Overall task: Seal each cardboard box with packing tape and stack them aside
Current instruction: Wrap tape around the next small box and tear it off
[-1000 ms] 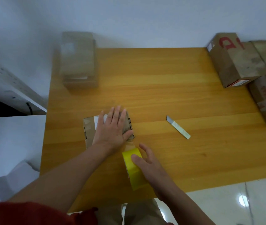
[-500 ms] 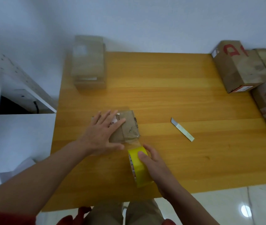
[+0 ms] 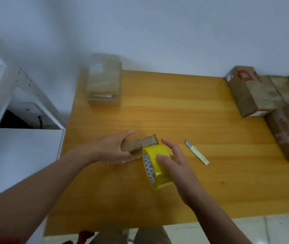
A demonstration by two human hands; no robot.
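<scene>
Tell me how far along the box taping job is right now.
Done, apparently: a stack of boxes at far left. In hand: the left hand grips a small box, tilted, while the right hand holds the yellow tape roll beside it. Left: finishing and stacking it; the boxes on the right likely wait.

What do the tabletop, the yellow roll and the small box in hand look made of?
The table looks wood or wood-look laminate: grain lines, satin sheen. The tape roll: glossy yellow plastic film, printed core. The small box: matte brown cardboard, creased.
</scene>
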